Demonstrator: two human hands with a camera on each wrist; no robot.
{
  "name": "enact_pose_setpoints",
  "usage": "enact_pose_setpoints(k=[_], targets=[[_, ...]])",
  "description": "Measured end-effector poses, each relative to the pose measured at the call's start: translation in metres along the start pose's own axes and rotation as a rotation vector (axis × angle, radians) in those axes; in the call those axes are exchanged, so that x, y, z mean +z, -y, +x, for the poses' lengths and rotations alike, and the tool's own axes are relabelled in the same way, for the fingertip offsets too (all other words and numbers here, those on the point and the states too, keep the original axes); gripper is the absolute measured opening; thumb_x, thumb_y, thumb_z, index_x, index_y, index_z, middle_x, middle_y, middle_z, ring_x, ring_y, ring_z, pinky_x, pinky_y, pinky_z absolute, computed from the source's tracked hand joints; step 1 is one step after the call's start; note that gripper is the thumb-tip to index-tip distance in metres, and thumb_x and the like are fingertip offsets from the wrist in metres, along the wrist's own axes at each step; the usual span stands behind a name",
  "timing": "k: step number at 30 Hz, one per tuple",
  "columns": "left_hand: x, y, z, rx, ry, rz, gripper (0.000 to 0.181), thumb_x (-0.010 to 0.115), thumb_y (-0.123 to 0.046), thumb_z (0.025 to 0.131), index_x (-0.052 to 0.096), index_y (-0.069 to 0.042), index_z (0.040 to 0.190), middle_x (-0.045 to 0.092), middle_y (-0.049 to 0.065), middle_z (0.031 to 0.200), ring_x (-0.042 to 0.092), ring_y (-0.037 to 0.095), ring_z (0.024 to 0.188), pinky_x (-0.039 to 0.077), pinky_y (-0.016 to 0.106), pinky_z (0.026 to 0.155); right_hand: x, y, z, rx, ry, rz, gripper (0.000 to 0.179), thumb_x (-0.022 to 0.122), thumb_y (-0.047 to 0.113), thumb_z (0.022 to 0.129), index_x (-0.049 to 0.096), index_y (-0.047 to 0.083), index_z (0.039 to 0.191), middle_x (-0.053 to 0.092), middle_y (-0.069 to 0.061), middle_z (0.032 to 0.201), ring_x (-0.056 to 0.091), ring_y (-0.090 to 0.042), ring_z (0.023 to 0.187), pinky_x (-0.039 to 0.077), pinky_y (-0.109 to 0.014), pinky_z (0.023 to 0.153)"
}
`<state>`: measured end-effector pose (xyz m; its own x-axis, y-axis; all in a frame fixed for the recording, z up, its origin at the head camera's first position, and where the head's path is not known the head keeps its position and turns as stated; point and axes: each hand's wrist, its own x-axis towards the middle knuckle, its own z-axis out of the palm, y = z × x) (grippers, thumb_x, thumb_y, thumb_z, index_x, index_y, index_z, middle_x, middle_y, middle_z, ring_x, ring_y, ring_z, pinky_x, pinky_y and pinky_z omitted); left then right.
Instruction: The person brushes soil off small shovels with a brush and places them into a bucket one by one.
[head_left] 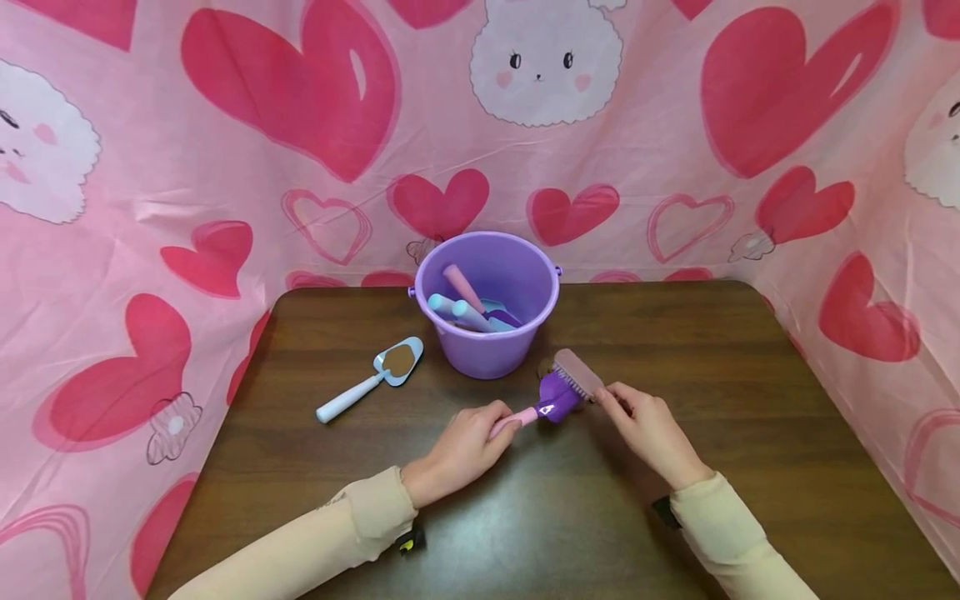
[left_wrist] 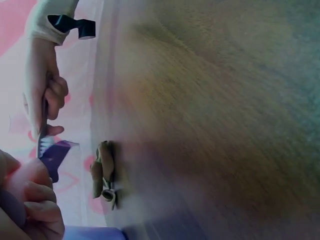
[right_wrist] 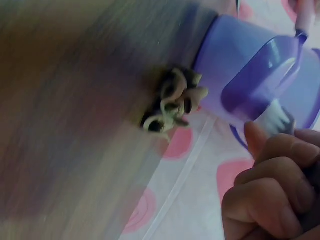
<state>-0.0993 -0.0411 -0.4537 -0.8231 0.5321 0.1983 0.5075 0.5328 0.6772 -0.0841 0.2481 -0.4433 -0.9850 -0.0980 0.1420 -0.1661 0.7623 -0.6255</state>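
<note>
My left hand (head_left: 468, 442) grips the pink handle of a small purple toy shovel (head_left: 557, 397), held over the table in front of the bucket. Between the fingers and thumb of my right hand (head_left: 647, 425) is a dusty-pink brush (head_left: 579, 374). Its pale bristles (right_wrist: 275, 120) point at the shovel's blade and overlap it in the head view. Just behind the blade, a small brown curled thing (right_wrist: 172, 102) lies on the table, mostly hidden in the head view. In the left wrist view, this brown thing (left_wrist: 104, 172) shows several folded lobes.
A purple bucket (head_left: 487, 354) stands at the back middle, with pink-handled and light-blue-handled tools inside. On the left of the wooden table (head_left: 300, 500) lies a light-blue trowel (head_left: 367, 385) with a heart-shaped opening. Pink heart-patterned cloth (head_left: 637, 150) hangs around the back and sides.
</note>
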Motion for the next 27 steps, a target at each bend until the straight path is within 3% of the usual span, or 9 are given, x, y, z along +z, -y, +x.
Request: enact_pose_setpoints(k=[5,13,16,23,27], targets=[[0.000,-0.002,-0.003,0.011,-0.032,-0.005,0.011,0.064,-0.021,0.104,0.069,-0.013,0.099,0.055,-0.009,0.072,0.052,0.007,0.063,0.045,0.023,0.060,-0.007,-0.003,-0.001,0.045,-0.050,-0.029,0.029,0.057,0.031,0.108,0.071,0.006,0.103,0.055,0.000,0.073,0.047,-0.015,0.063,0.038,-0.030,0.058],[-0.010,-0.009,-0.004,-0.002,-0.058,-0.107,0.011,0.062,-0.021,0.104,0.068,-0.012,0.099,0.058,-0.009,0.072,0.052,0.006,0.064,0.047,0.024,0.061,-0.008,-0.010,-0.008,0.056,-0.174,-0.003,0.027,0.058,0.032,0.108,0.070,0.009,0.100,0.051,0.003,0.069,0.044,-0.012,0.059,0.038,-0.028,0.057],[-0.022,-0.015,-0.005,-0.015,-0.062,-0.138,0.009,0.063,-0.020,0.103,0.068,-0.013,0.100,0.059,-0.009,0.073,0.052,0.006,0.064,0.047,0.024,0.060,-0.008,-0.013,-0.012,0.074,-0.168,0.015,0.028,0.058,0.033,0.108,0.070,0.009,0.100,0.049,0.004,0.068,0.043,-0.011,0.058,0.037,-0.028,0.056],[-0.060,-0.039,-0.008,-0.129,-0.015,-0.321,0.014,0.061,-0.022,0.105,0.070,-0.014,0.097,0.066,-0.006,0.075,0.050,0.008,0.061,0.039,0.023,0.055,-0.007,-0.016,-0.018,0.066,-0.114,0.044,0.028,0.057,0.031,0.108,0.071,0.007,0.102,0.054,0.002,0.073,0.044,-0.010,0.060,0.037,-0.027,0.056],[-0.087,-0.050,-0.007,-0.113,-0.038,-0.282,0.012,0.063,-0.021,0.104,0.071,-0.015,0.098,0.068,-0.006,0.077,0.056,0.011,0.066,0.042,0.025,0.059,-0.007,-0.017,-0.019,0.051,-0.095,0.043,0.028,0.058,0.031,0.108,0.071,0.007,0.101,0.057,0.001,0.075,0.046,-0.010,0.062,0.038,-0.027,0.058]])
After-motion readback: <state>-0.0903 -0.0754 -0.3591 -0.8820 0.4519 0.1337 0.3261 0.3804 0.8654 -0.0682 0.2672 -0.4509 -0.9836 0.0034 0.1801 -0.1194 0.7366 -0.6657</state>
